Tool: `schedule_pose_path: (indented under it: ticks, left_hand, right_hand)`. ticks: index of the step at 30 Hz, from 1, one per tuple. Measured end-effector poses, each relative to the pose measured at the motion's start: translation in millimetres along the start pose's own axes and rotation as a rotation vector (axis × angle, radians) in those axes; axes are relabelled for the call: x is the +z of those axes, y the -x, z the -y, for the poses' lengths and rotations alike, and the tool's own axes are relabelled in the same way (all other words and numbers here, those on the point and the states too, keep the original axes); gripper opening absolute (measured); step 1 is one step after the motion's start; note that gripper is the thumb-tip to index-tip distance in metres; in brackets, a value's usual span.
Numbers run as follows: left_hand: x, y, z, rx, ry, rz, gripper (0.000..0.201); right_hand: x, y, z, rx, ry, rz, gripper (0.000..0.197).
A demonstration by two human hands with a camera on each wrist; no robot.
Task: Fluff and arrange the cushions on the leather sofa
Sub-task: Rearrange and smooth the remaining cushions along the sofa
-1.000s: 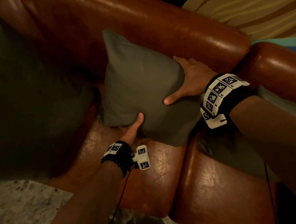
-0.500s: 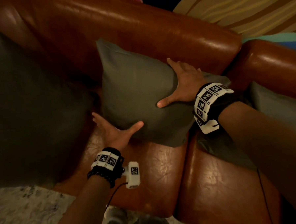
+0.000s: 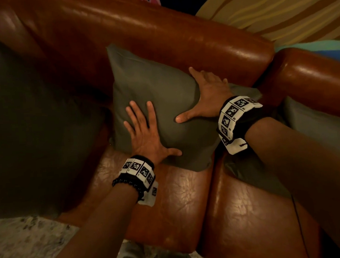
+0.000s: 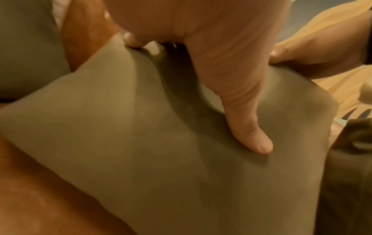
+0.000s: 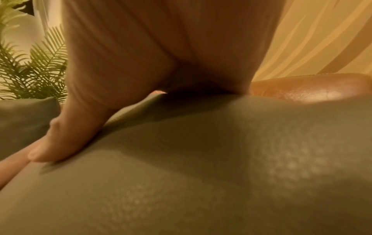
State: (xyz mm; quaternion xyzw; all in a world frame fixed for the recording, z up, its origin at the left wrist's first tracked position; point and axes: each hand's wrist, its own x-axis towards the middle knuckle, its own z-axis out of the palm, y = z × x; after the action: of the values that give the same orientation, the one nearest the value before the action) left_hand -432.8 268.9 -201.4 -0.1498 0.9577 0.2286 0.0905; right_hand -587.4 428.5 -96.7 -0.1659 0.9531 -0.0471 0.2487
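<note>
A grey-green cushion (image 3: pixel 159 90) stands tilted against the backrest of the brown leather sofa (image 3: pixel 188 197). My left hand (image 3: pixel 148 136) lies flat on its lower front face, fingers spread and thumb out to the right. My right hand (image 3: pixel 208 95) presses flat against its right side, thumb pointing left. The left wrist view shows the cushion (image 4: pixel 141 143) dented under my left thumb (image 4: pixel 241 111). In the right wrist view my right thumb (image 5: pixel 70 127) rests on the cushion (image 5: pixel 201 174). Neither hand curls round the fabric.
A large dark cushion (image 3: pixel 37 126) fills the sofa's left end. Another grey cushion (image 3: pixel 312 125) lies at the right, under my right forearm. Striped yellow fabric (image 3: pixel 277 10) hangs behind the backrest. A pale rug (image 3: pixel 23 245) lies in front. A fern (image 5: pixel 30 71) stands behind.
My left hand let go of the cushion's lower edge, drew back open, then came down flat on the cushion's front. The right hand stayed on the right side.
</note>
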Motion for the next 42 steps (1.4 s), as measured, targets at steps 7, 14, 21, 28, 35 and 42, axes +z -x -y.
schedule_pose_path:
  ticks: [7,14,21,28,35,42]
  left_hand:
    - [-9,9,4,0.004,0.008,0.024,0.183]
    - [-25,-4,3,0.006,0.022,0.091,0.185]
    - [-28,2,6,0.01,0.024,0.098,0.184]
    - [-25,21,13,0.019,0.002,-0.005,0.178]
    - [-36,35,19,0.013,-0.047,-0.01,0.174]
    - [-56,55,23,0.006,-0.133,0.045,0.166]
  right_hand:
    - [2,4,1,-0.007,0.0,-0.001,0.163]
    - [-1,0,4,0.02,-0.035,-0.006,0.157]
    - [0,3,5,0.027,-0.043,0.001,0.157]
    - [0,12,4,0.016,-0.024,-0.022,0.158]
    - [-2,25,4,0.006,-0.018,-0.031,0.158]
    - [-3,50,19,-0.002,0.013,-0.053,0.156]
